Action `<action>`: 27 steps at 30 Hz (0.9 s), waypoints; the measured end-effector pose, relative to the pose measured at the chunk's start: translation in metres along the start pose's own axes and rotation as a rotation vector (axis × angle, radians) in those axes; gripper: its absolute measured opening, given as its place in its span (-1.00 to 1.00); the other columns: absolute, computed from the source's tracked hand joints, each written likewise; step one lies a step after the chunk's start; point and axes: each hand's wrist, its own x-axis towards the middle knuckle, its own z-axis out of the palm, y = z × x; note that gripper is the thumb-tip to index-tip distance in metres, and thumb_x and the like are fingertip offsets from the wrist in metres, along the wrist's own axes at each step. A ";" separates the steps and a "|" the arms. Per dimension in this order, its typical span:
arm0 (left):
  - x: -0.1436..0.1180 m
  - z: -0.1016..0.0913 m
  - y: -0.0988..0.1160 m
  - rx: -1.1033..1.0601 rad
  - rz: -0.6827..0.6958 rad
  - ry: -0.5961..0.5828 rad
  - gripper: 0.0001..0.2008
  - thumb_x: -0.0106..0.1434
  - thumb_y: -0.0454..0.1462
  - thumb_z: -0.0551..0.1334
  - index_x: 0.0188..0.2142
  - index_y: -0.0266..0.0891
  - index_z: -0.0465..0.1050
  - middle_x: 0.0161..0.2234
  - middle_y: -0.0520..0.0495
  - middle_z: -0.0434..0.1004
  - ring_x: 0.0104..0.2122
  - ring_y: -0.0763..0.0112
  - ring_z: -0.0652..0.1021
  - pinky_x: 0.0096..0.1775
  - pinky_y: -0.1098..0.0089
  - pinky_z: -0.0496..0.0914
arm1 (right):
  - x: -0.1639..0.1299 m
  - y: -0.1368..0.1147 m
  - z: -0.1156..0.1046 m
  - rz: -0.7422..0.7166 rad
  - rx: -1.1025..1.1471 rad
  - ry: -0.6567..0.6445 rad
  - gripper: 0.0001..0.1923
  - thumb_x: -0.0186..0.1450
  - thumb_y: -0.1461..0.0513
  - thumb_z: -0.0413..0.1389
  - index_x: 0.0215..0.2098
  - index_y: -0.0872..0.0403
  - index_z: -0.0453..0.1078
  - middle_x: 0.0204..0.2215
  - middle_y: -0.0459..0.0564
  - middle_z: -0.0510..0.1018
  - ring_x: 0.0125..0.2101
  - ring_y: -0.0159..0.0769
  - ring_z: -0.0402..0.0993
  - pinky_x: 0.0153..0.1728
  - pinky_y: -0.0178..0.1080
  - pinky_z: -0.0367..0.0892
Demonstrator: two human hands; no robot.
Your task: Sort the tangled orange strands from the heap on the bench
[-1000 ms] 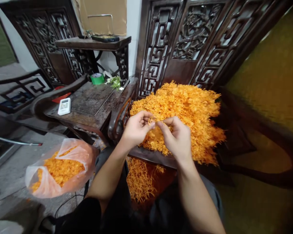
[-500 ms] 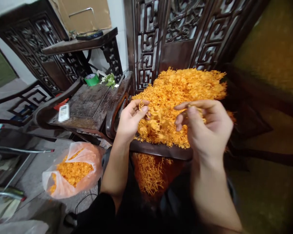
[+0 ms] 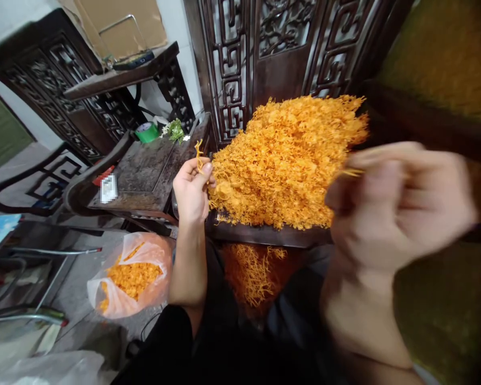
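My left hand [image 3: 192, 187] is closed in a pinch on a thin, branching orange strand [image 3: 199, 152], which sticks up above the fingers at the left edge of a big orange heap [image 3: 288, 160]. The heap is a tangle of small flower-like plastic pieces and strands, lying on a dark wooden chair seat [image 3: 260, 235]. To the right of it, nearer the camera, my right hand [image 3: 401, 208] is smeared by motion. Its thumb and forefinger are closed, and the tip of an orange strand [image 3: 350, 172] shows between them. Loose orange strands [image 3: 250, 275] lie in a reddish bag below the seat edge.
On the floor at left stands a translucent bag [image 3: 132, 278] of orange pieces. A second wooden chair [image 3: 140, 171] holds a roll of green tape [image 3: 147, 132], a green-and-white sprig [image 3: 176, 130] and a white packet [image 3: 108, 188]. Metal tube legs [image 3: 28, 315] stick out at lower left.
My hands have moved apart: the left a little to the left, the right farther right and closer to the camera. The view has shifted slightly.
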 end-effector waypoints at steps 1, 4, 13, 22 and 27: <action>-0.001 0.001 0.003 -0.034 -0.030 -0.041 -0.79 0.13 -0.29 0.46 -0.25 -0.23 0.54 -0.46 0.07 0.44 -0.53 0.60 0.44 -0.49 0.54 0.36 | 0.001 0.000 -0.001 0.035 0.035 -0.013 -0.82 0.53 0.16 0.02 -0.07 0.01 0.45 -0.18 0.01 0.57 -0.54 -0.44 0.33 -0.55 -0.25 0.20; -0.007 0.009 0.011 -0.091 -0.097 -0.131 -0.79 0.17 -0.27 0.44 -0.21 -0.21 0.52 -0.42 0.06 0.43 -0.47 0.58 0.47 -0.41 0.52 0.42 | 0.002 0.004 0.005 0.091 0.028 -0.236 -0.78 0.52 0.19 0.04 0.05 -0.01 0.46 -0.19 0.00 0.61 -0.51 -0.39 0.42 -0.47 -0.22 0.35; -0.014 0.005 0.011 0.107 -0.038 -0.279 -0.54 0.20 0.04 0.43 -0.03 -0.14 0.51 -0.15 -0.07 0.57 -0.27 0.47 0.58 -0.21 0.44 0.50 | -0.007 0.025 0.025 -0.111 -0.179 -0.430 -0.86 0.46 0.15 0.13 -0.16 0.03 0.48 -0.31 -0.01 0.55 -0.30 -0.25 0.48 -0.21 -0.16 0.40; -0.018 0.002 0.010 0.376 -0.068 -0.642 -0.60 0.17 -0.06 0.47 -0.06 -0.20 0.64 -0.11 -0.16 0.68 -0.20 0.34 0.64 -0.14 0.34 0.53 | -0.005 0.039 0.028 0.217 0.180 -0.434 -0.72 0.43 0.00 0.16 -0.11 0.03 0.39 -0.27 -0.05 0.54 -0.24 -0.29 0.50 -0.19 -0.19 0.43; -0.023 0.007 0.014 0.335 -0.154 -0.576 -0.67 0.18 -0.07 0.47 -0.15 -0.22 0.64 -0.32 -0.06 0.66 -0.45 0.46 0.58 -0.38 0.42 0.52 | -0.001 0.043 0.027 0.249 0.145 -0.409 -0.70 0.40 -0.02 0.19 -0.26 0.04 0.40 -0.42 -0.11 0.44 -0.36 -0.34 0.41 -0.30 -0.23 0.36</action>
